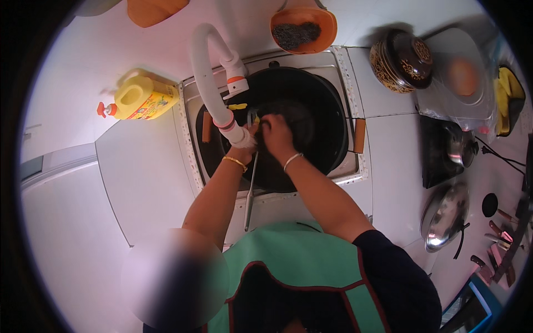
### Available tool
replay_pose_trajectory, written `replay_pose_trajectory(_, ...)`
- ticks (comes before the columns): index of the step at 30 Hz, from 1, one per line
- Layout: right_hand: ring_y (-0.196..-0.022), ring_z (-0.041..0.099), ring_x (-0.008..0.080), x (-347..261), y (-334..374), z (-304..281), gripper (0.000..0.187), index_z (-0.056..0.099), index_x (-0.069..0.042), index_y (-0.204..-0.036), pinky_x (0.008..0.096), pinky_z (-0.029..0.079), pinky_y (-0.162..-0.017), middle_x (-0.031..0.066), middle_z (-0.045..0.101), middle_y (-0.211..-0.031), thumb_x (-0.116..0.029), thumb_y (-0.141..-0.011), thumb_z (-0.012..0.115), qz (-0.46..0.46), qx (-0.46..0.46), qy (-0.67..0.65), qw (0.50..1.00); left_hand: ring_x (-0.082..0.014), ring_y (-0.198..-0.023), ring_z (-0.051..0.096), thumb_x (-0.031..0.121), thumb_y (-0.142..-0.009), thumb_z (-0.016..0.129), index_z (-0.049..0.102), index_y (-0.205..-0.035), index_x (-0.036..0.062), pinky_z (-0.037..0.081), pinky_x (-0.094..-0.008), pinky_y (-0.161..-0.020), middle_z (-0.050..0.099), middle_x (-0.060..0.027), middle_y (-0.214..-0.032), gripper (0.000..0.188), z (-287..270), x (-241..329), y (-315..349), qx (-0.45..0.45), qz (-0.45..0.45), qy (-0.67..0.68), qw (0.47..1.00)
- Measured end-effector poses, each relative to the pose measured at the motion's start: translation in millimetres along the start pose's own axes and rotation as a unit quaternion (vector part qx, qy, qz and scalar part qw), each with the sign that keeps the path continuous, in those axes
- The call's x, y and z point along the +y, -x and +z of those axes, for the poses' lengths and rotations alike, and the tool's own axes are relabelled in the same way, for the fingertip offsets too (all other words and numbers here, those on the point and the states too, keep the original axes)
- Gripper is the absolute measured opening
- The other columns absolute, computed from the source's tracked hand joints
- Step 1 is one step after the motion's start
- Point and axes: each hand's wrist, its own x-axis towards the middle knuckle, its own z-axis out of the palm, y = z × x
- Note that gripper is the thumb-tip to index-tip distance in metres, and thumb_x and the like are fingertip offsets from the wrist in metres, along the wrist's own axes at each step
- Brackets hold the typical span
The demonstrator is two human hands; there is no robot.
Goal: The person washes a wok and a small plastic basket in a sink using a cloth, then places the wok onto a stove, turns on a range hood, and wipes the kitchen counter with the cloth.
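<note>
Both hands are inside a large black pan (327,100) with wooden handles, set in the sink. My left hand (244,143), partly covered by the white tap spout, is closed around a long-handled metal utensil (250,205). The handle points back toward me past the sink's front edge; its far end, between my hands, is too small to name. My right hand (276,133) is beside it with fingers curled in against the utensil's far end, where a bit of yellow shows. What those fingers pinch is hidden. A small yellow piece (237,106) lies farther left.
The white tap (202,72) arches over the pan's left side. A yellow jug (141,97) stands left of the sink. An orange holder (304,30) hangs behind. To the right are a dark patterned pot (402,61), a steel pan (461,150), a shiny lid (444,216) and knives (499,255).
</note>
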Motion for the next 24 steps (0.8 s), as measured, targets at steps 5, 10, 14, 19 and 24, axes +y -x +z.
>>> replay_pose_trajectory(5, -0.093, 0.057, 0.0350, 26.6, -25.4, -50.1, 0.026, 0.057, -0.007, -0.110, 0.0418, 0.047, -0.079, 0.0157, 0.058, -0.103, -0.013, -0.085, 0.055, -0.043, 0.143, 0.184, 0.972, -0.0201, -0.092, 0.057, 0.028, -0.089, 0.058, 0.050, -0.113, 0.0114, 0.048, -0.0344, -0.067, 0.058, -0.0043, -0.102, 0.030, 30.6, 55.1, 67.8, -0.059, 0.018, 0.114, 0.992)
replay_pose_trajectory(10, -0.082, 0.062, 0.0230, -18.5, 26.6, -67.1, 0.026, 0.056, -0.006, -0.113, 0.0316, 0.049, -0.072, 0.0097, 0.063, -0.095, -0.017, -0.090, 0.051, 0.157, 0.015, -0.220, 0.963, -0.0218, -0.091, 0.058, 0.026, -0.091, 0.055, 0.050, -0.110, 0.0094, 0.049, -0.0358, -0.070, 0.058, -0.0073, -0.103, 0.026, 13.0, 71.6, 75.5, -0.091, 0.057, 0.239, 0.965)
replay_pose_trajectory(14, -0.076, 0.061, 0.0113, -39.1, 48.7, -67.6, 0.023, 0.057, -0.004, -0.108, 0.0236, 0.048, -0.064, 0.0038, 0.063, -0.091, -0.018, -0.093, 0.046, 0.248, -0.093, -0.358, 0.895, -0.0245, -0.095, 0.058, 0.019, -0.095, 0.045, 0.050, -0.111, 0.0035, 0.048, -0.0382, -0.079, 0.059, -0.0105, -0.106, 0.023, 10.1, 95.5, 68.6, -0.123, 0.051, 0.411, 0.902)
replay_pose_trajectory(19, -0.088, 0.058, 0.0135, -87.2, 78.2, -23.9, 0.026, 0.056, -0.006, -0.108, 0.0268, 0.047, -0.077, 0.0034, 0.059, -0.096, -0.025, -0.093, 0.047, 0.346, -0.180, -0.375, 0.841, -0.0268, -0.099, 0.058, 0.008, -0.091, 0.046, 0.050, -0.113, 0.0007, 0.049, -0.0389, -0.082, 0.058, -0.0124, -0.110, 0.024, -9.0, 60.6, 74.3, 0.083, 0.132, 0.277, 0.948)
replay_pose_trajectory(24, -0.094, 0.057, 0.0170, -75.5, 57.8, 17.3, 0.021, 0.054, -0.006, -0.106, 0.0329, 0.047, -0.079, 0.0076, 0.058, -0.104, -0.022, -0.092, 0.048, 0.257, -0.022, -0.686, 0.680, -0.0299, -0.110, 0.051, 0.005, -0.092, 0.045, 0.046, -0.113, -0.0031, 0.047, -0.0403, -0.089, 0.051, -0.0172, -0.117, 0.023, -1.1, 39.2, 95.6, 0.033, 0.029, 0.568, 0.822)
